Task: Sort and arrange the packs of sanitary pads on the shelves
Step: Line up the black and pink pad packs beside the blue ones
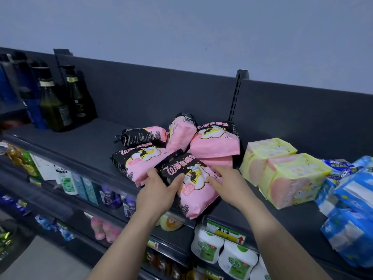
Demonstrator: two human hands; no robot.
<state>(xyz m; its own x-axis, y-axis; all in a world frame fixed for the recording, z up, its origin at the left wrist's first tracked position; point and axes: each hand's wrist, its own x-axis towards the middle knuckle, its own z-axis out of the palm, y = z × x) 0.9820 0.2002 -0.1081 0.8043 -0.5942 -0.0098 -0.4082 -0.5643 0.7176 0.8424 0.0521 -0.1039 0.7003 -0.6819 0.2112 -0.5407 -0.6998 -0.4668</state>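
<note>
Now the left hand (159, 188) curls thumb and fingers round the black end of a pink pack (193, 193), and the right hand (224, 182) lies with nearly straight fingers on its right side. This pack is at the front edge of the shelf (80, 146). Just behind it, more pink packs (214, 142) lie heaped. Yellow packs (286, 172) and blue packs (351, 209) lie toward the right end, and bottles (54, 106) stand at the left.
</note>
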